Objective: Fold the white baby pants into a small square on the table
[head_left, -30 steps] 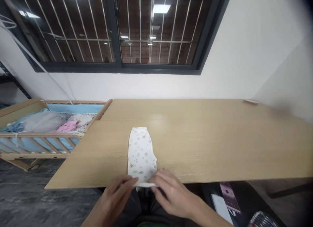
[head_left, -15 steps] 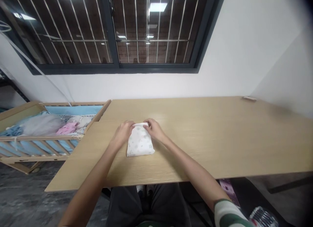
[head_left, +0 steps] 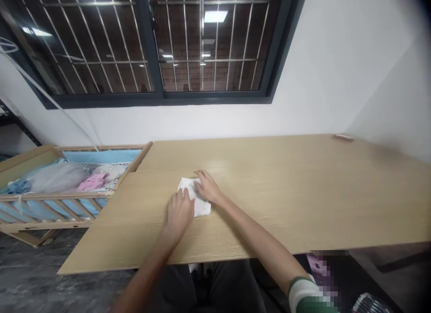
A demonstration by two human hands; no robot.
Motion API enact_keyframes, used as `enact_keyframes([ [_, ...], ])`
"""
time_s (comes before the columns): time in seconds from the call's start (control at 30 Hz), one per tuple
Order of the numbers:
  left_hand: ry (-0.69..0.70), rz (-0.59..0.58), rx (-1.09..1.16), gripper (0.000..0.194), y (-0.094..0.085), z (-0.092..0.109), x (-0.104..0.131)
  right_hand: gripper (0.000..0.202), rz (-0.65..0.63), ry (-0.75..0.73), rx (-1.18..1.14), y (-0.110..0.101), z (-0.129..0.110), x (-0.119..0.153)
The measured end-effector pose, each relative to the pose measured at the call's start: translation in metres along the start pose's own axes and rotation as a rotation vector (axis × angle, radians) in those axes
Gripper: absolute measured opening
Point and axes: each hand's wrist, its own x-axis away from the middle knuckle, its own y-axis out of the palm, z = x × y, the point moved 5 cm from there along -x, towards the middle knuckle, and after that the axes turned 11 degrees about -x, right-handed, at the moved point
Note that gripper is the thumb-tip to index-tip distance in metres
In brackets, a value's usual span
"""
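A small folded white cloth (head_left: 202,208) with a faint print lies flat on the light wooden table (head_left: 286,191). What kind of item it is, folded up like this, I cannot tell. My left hand (head_left: 181,209) rests over its left side, fingers stretched forward onto the fabric and hiding part of it. At the cloth's upper right, my right hand (head_left: 208,188) lies with fingers extended to the left, the thumb touching the fabric. Both hands look open, pressing on the cloth rather than gripping it.
A wooden crib (head_left: 67,197) with blue lining, bedding and a pink cloth (head_left: 93,182) stands left of the table. Behind is a barred window (head_left: 208,48). A small flat object (head_left: 343,137) sits at the table's far right corner. A shiny clear object (head_left: 367,303) is below, at right.
My left hand has moved from the cloth's top left corner down over its left side. My right hand has slid slightly down and turned inward. The cloth looks smaller and more covered.
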Motion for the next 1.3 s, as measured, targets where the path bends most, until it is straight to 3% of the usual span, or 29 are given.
enact_keyframes([
  [0.1,0.014,0.127,-0.059,0.056,0.009,0.018,0.058,0.050,-0.293,-0.226,-0.015,0.011,-0.053,0.023],
  [0.2,0.057,0.175,-0.040,0.053,0.024,0.028,0.090,0.051,-0.591,-0.386,-0.096,0.027,-0.090,0.052],
  [0.3,0.063,0.201,0.033,0.047,0.031,0.027,0.097,0.051,-0.743,-0.393,-0.157,0.039,-0.093,0.072],
  [0.4,0.033,0.232,0.054,0.046,0.029,0.025,0.095,0.052,-0.807,-0.279,-0.133,0.046,-0.072,0.073],
  [0.53,0.016,0.198,0.075,0.048,0.031,0.025,0.093,0.053,-0.763,-0.179,-0.047,0.051,-0.039,0.051],
  [0.8,-0.010,0.205,0.144,0.059,0.039,0.020,0.092,0.052,-0.627,-0.153,0.075,0.049,0.016,-0.014],
  [0.93,-0.013,0.191,0.134,0.060,0.039,0.022,0.091,0.054,-0.577,-0.166,0.108,0.044,0.032,-0.032],
  [1.1,0.020,0.154,0.096,0.054,0.034,0.019,0.085,0.058,-0.488,-0.197,0.163,0.040,0.030,-0.031],
  [1.23,0.115,0.072,0.199,0.043,0.037,-0.010,0.075,0.048,-0.284,-0.218,0.189,0.018,0.007,-0.007],
  [1.3,0.181,0.039,0.296,0.042,0.040,-0.029,0.070,0.039,-0.262,-0.176,0.167,0.005,-0.005,0.017],
])
